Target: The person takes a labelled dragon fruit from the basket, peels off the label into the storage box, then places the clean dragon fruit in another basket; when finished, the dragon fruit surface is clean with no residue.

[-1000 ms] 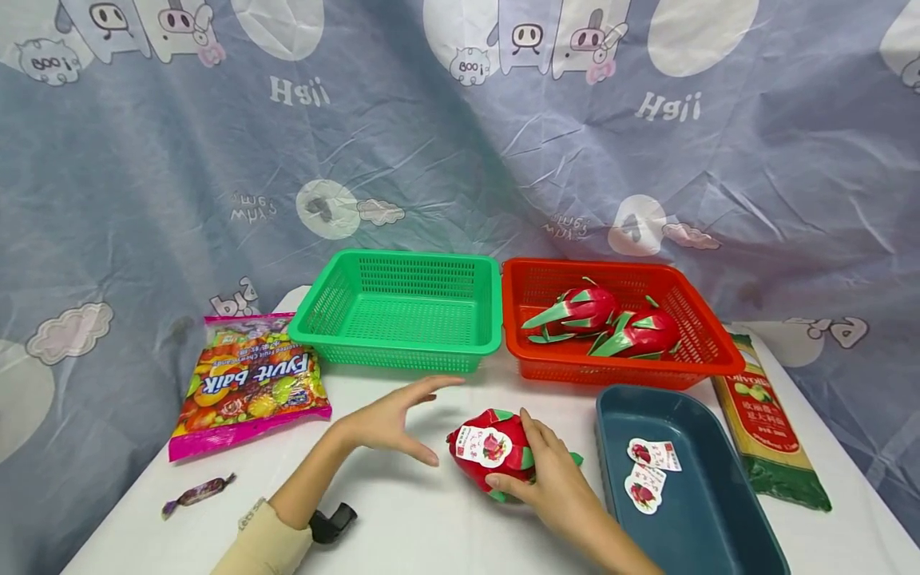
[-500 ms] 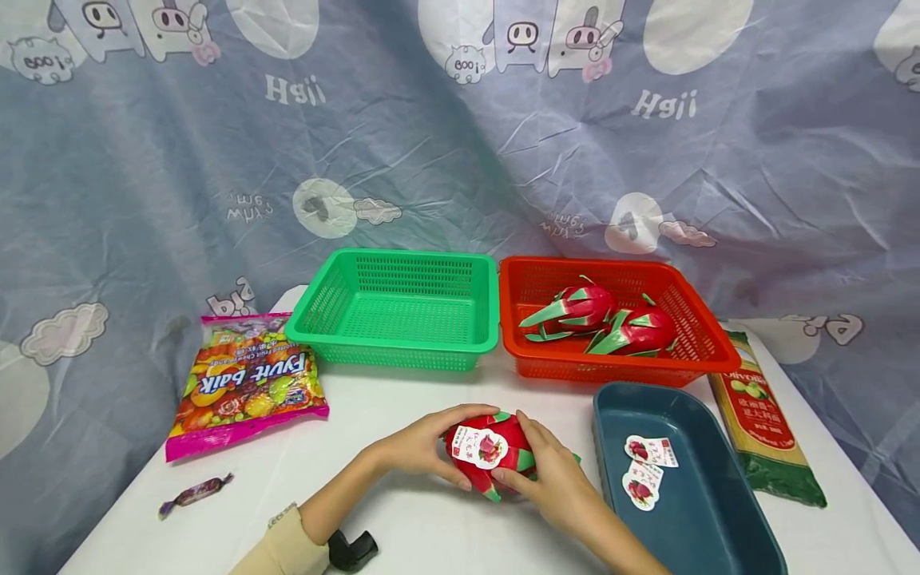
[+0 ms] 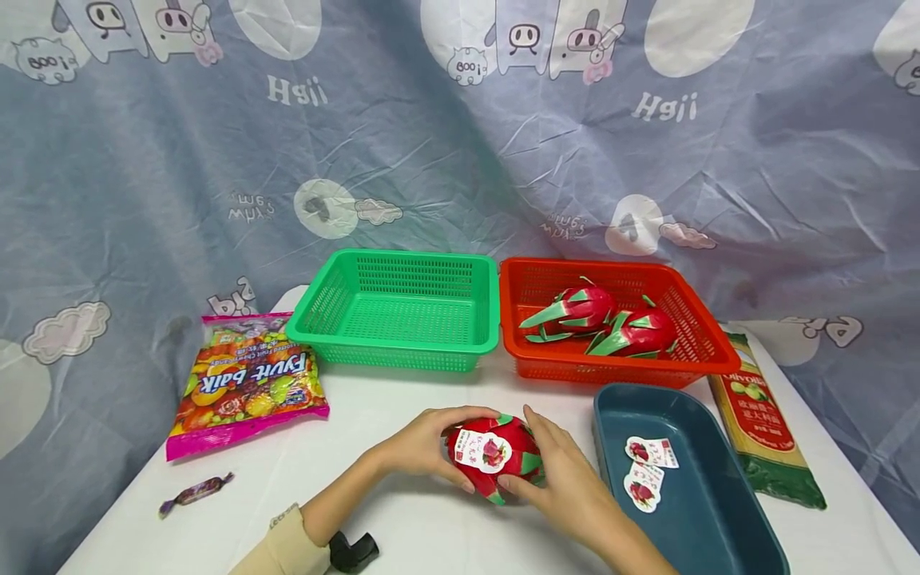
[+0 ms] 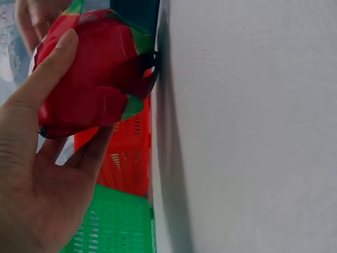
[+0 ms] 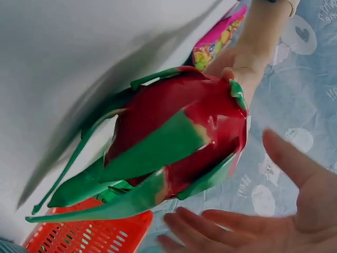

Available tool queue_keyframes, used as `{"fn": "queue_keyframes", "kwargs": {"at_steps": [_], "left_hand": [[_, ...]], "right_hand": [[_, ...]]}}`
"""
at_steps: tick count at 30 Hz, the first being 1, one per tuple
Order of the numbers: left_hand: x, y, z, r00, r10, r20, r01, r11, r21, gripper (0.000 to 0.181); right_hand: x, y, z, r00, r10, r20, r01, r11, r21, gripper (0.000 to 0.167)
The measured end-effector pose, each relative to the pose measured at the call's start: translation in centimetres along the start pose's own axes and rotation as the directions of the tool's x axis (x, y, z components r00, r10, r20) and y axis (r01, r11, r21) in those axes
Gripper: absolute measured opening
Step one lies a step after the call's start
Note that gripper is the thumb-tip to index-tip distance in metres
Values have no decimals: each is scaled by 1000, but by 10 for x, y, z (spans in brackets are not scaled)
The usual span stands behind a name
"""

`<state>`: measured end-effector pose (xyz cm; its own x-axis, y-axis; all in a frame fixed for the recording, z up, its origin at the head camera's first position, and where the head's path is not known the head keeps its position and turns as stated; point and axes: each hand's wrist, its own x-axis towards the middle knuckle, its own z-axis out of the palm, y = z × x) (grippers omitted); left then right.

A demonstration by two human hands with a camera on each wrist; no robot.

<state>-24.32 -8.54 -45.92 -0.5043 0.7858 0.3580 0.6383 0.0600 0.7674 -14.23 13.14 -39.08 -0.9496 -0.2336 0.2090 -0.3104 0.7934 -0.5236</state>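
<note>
A red dragon fruit (image 3: 513, 455) with green-tipped scales is held above the white table in front. A white label (image 3: 484, 452) with a fruit picture is on its near side. My left hand (image 3: 424, 449) grips the fruit's left end, thumb on one side and fingers on the other, as the left wrist view also shows. At the leafy right end is my right hand (image 3: 564, 479). In the right wrist view that hand (image 5: 295, 205) has its fingers spread, slightly apart from the fruit. Long green leaves (image 5: 105, 184) stick out at this end.
Behind are a green basket (image 3: 395, 348) and a red basket (image 3: 618, 369) holding two dragon fruits (image 3: 643, 329). To the right lie a blue tray (image 3: 690, 479) with two labels (image 3: 650, 452) and a pasta bag (image 3: 765, 415). A candy bag (image 3: 247, 379) and wrapped candy (image 3: 196, 493) lie left.
My left hand has come in from the left and taken hold of the dragon fruit's left end. My right hand has loosened and drawn slightly off the other end.
</note>
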Motion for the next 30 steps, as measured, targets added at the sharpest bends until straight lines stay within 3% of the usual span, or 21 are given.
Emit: {"fn": "queue_keyframes", "kwargs": {"at_steps": [5,9,13,19,26,30], "left_hand": [[2,17,-1,999,17,-29,-15,997,70,86],[3,35,-4,999,40,-30,-37,996,86,84],[3,43,-5,999,27,-25,-25,996,81,82],[2,43,-5,999,17,-32,-14,996,87,81],[2,42,-5,999,18,-36,-15,996,89,81],[1,28,-2,999,15,-39,-11,994,106,83]], "right_hand": [[4,0,1,976,-74,-205,80,997,22,53],[7,5,8,951,-115,-288,135,990,49,39],[7,10,15,940,-131,-315,162,984,75,36],[7,15,22,928,-174,-329,216,972,94,37],[8,17,24,929,-179,-324,230,965,124,34],[8,17,25,929,-167,-329,224,964,143,34]]}}
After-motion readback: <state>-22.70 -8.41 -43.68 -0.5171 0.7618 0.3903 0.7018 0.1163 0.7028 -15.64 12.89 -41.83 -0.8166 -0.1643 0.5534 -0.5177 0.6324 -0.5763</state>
